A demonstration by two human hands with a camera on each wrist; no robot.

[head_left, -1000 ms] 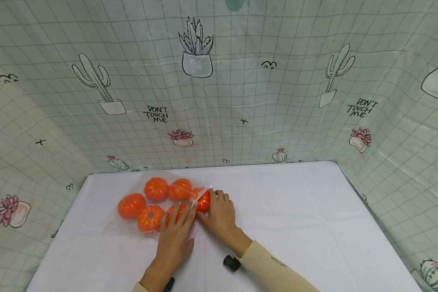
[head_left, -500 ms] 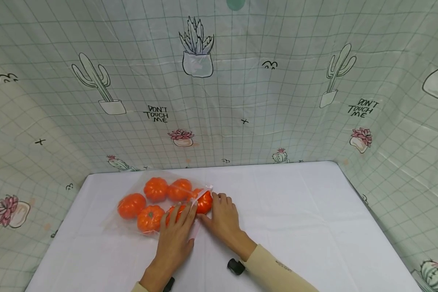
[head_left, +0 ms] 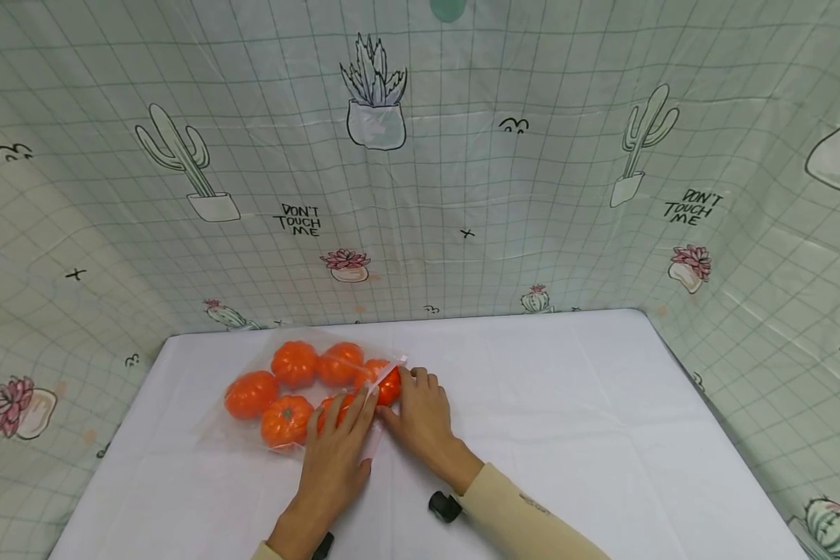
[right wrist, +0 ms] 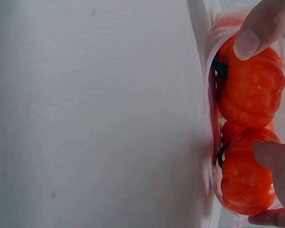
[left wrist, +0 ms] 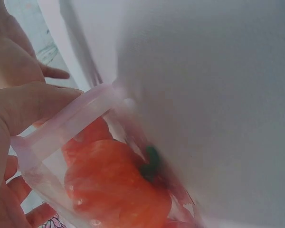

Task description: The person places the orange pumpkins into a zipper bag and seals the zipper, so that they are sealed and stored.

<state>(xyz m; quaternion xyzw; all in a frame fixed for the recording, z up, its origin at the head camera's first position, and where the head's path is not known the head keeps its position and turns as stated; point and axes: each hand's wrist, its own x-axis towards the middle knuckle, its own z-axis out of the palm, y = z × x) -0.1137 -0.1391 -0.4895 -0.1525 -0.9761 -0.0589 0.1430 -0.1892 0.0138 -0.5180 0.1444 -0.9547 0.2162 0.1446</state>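
A clear plastic bag (head_left: 213,426) with a pinkish zip strip lies on the white table, its mouth facing right. Several small orange pumpkins (head_left: 287,422) with green stems sit inside. My left hand (head_left: 332,470) is at the mouth, fingers stretched over the top; in the left wrist view its thumb and fingers hold the zip strip (left wrist: 80,118). At the mouth, my right hand (head_left: 423,412) grips one pumpkin (right wrist: 247,180) between thumb and fingers. Beside it another pumpkin (right wrist: 251,90) lies just inside the mouth. Part of the bag is hidden beneath the left hand.
The white table (head_left: 567,420) extends right of the bag. A grid-patterned curtain (head_left: 462,171) with cactus drawings hangs behind and along both sides. A small black device (head_left: 444,506) is at the right wrist.
My right hand drew slightly right, then returned left with the pumpkin. The back pumpkins in the bag have shifted a little left. The left hand is nearly still.
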